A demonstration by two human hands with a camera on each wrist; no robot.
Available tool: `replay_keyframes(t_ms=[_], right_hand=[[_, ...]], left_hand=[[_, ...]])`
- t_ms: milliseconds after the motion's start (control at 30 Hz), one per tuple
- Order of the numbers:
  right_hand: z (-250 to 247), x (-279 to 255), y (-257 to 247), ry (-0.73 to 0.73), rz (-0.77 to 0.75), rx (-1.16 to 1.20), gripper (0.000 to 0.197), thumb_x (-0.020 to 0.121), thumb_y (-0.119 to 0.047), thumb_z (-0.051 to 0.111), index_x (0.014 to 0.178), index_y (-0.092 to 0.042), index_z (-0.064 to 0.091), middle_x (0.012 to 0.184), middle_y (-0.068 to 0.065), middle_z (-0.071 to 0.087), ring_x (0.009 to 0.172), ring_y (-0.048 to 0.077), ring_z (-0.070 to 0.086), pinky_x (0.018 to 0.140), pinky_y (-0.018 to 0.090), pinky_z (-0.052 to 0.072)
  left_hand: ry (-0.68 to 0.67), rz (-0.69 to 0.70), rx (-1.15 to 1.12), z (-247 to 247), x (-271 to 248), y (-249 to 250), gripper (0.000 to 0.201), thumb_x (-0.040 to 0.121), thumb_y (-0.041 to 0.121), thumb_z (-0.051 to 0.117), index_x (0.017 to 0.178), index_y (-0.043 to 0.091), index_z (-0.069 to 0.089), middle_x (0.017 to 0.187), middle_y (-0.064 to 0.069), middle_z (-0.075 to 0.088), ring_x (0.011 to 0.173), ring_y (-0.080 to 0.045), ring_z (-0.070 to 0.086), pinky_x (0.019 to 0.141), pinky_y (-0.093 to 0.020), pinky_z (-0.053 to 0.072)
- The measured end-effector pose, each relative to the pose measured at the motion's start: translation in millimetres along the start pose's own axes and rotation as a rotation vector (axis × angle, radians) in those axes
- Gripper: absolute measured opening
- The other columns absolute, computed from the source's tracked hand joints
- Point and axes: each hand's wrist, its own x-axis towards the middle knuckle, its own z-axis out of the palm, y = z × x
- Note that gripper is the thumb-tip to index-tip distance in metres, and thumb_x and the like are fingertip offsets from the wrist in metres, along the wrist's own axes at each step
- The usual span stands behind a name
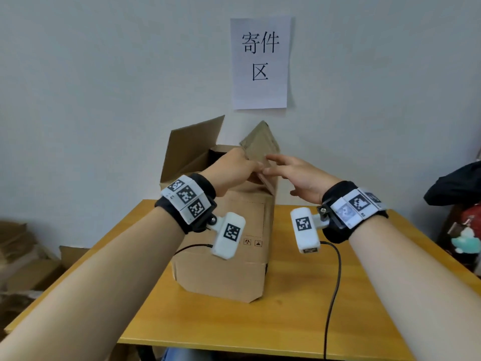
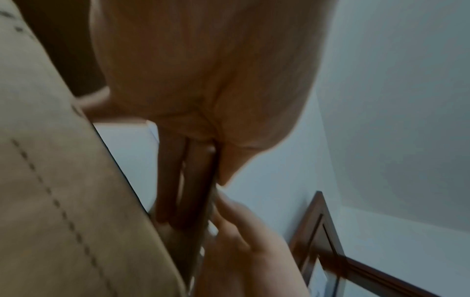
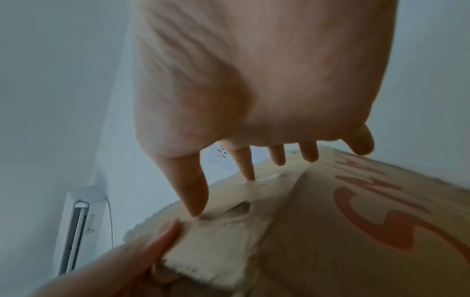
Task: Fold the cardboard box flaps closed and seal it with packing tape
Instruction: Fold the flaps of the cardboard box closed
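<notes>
A tall cardboard box [image 1: 226, 261] stands on the wooden table [image 1: 299, 321] with its top open. Its left flap [image 1: 192, 144] stands upright. The right flap [image 1: 260, 142], with red print on its outer face [image 3: 356, 221], is raised at a slant. My left hand [image 1: 239, 165] pinches this flap's near edge, thumb [image 3: 157, 239] on the outside and fingers [image 2: 183, 180] behind it. My right hand [image 1: 281, 165] lies beside it with straight, spread fingers, and its thumb tip [image 3: 193, 205] and index fingertip touch the flap's outer face. The box's inside is hidden.
A paper sign [image 1: 260, 63] hangs on the wall just behind the box. A black cable [image 1: 333, 295] runs across the table on the right. A dark bag [image 1: 458, 186] sits at the far right, and flattened cardboard [image 1: 23, 256] lies on the floor to the left.
</notes>
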Motion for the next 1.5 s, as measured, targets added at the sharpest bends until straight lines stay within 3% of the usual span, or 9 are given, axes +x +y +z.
replay_keyframes(t_ms=[133, 267, 433, 567, 800, 1000, 1100, 1300, 1500], right_hand=[[-2.1, 7.9, 4.3, 0.154, -0.123, 0.052, 0.052, 0.092, -0.035, 0.068, 0.141, -0.029, 0.053, 0.143, -0.007, 0.053, 0.128, 0.014, 0.05, 0.095, 0.028, 0.044], [-13.7, 17.5, 12.6, 0.325, -0.171, 0.044, 0.044, 0.089, -0.024, 0.071, 0.131, -0.029, 0.061, 0.137, -0.007, 0.056, 0.125, 0.012, 0.05, 0.102, 0.03, 0.04], [-24.3, 24.5, 25.4, 0.429, -0.096, -0.006, 0.035, 0.082, -0.028, 0.069, 0.114, -0.041, 0.062, 0.138, -0.003, 0.051, 0.13, 0.021, 0.044, 0.1, 0.036, 0.04], [-34.0, 29.6, 36.0, 0.48, -0.043, -0.03, 0.031, 0.077, -0.031, 0.066, 0.105, -0.044, 0.064, 0.135, -0.002, 0.053, 0.134, 0.023, 0.04, 0.107, 0.042, 0.04], [-40.2, 54.7, 47.5, 0.459, -0.014, -0.329, 0.027, 0.061, -0.054, 0.056, 0.085, -0.064, 0.063, 0.136, -0.018, 0.054, 0.142, 0.017, 0.034, 0.115, 0.059, 0.024], [-29.4, 70.3, 40.2, 0.364, 0.058, -0.566, 0.038, 0.083, -0.045, 0.057, 0.119, -0.058, 0.061, 0.148, -0.018, 0.046, 0.151, 0.02, 0.019, 0.11, 0.07, -0.015], [-30.1, 86.4, 44.5, 0.297, 0.011, -0.585, 0.027, 0.058, -0.068, 0.057, 0.085, -0.074, 0.058, 0.142, -0.017, 0.054, 0.143, 0.021, 0.037, 0.116, 0.067, 0.013], [-28.9, 111.4, 19.2, 0.154, -0.014, -0.489, 0.033, 0.069, -0.065, 0.073, 0.096, -0.045, 0.075, 0.128, -0.014, 0.066, 0.127, 0.015, 0.054, 0.113, 0.044, 0.031], [-35.0, 134.6, 0.6, -0.009, 0.018, -0.484, 0.031, 0.08, -0.037, 0.08, 0.111, -0.03, 0.077, 0.123, -0.009, 0.066, 0.113, 0.01, 0.053, 0.096, 0.025, 0.037]], left_hand=[[-0.166, 0.017, -0.045, -22.0, -8.3, -4.2, 0.02, 0.103, 0.008, 0.048, 0.11, 0.0, 0.065, 0.1, -0.009, 0.075, 0.091, -0.013, 0.073, 0.072, -0.017, 0.055], [-0.245, 0.068, -0.109, -47.4, -3.5, -25.5, 0.027, 0.104, 0.013, 0.045, 0.118, -0.002, 0.063, 0.117, -0.015, 0.071, 0.106, -0.023, 0.07, 0.086, -0.027, 0.056], [0.079, 0.042, 0.012, -61.1, 23.1, -60.8, 0.026, 0.104, 0.02, 0.049, 0.107, 0.002, 0.067, 0.113, -0.012, 0.071, 0.105, -0.023, 0.068, 0.091, -0.031, 0.053], [0.426, -0.028, 0.097, -67.2, 45.2, -79.0, 0.03, 0.104, 0.024, 0.047, 0.106, 0.003, 0.069, 0.101, -0.01, 0.07, 0.085, -0.019, 0.063, 0.068, -0.024, 0.047], [0.589, -0.114, 0.218, -99.8, 79.5, -101.2, 0.03, 0.1, 0.023, 0.053, 0.093, 0.001, 0.072, 0.087, -0.011, 0.064, 0.079, -0.024, 0.055, 0.068, -0.028, 0.041], [0.531, -0.236, 0.397, -100.8, 104.5, -110.8, 0.026, 0.101, 0.031, 0.051, 0.091, 0.012, 0.066, 0.12, -0.019, 0.051, 0.093, -0.033, 0.058, 0.092, -0.043, 0.051], [0.487, -0.319, 0.438, -102.7, 110.8, -110.6, 0.036, 0.102, 0.035, 0.048, 0.115, 0.005, 0.065, 0.14, -0.018, 0.03, 0.077, -0.025, 0.052, 0.095, -0.045, 0.051], [0.402, -0.435, 0.571, -111.8, 129.2, -99.1, 0.05, 0.102, 0.032, 0.052, 0.146, 0.011, 0.041, 0.15, -0.02, 0.023, 0.11, -0.041, 0.056, 0.097, -0.045, 0.049], [0.351, -0.269, 0.627, -106.2, 163.5, -69.7, 0.053, 0.089, 0.003, 0.049, 0.139, 0.02, 0.048, 0.15, -0.008, 0.021, 0.117, -0.037, 0.052, 0.104, -0.046, 0.045]])
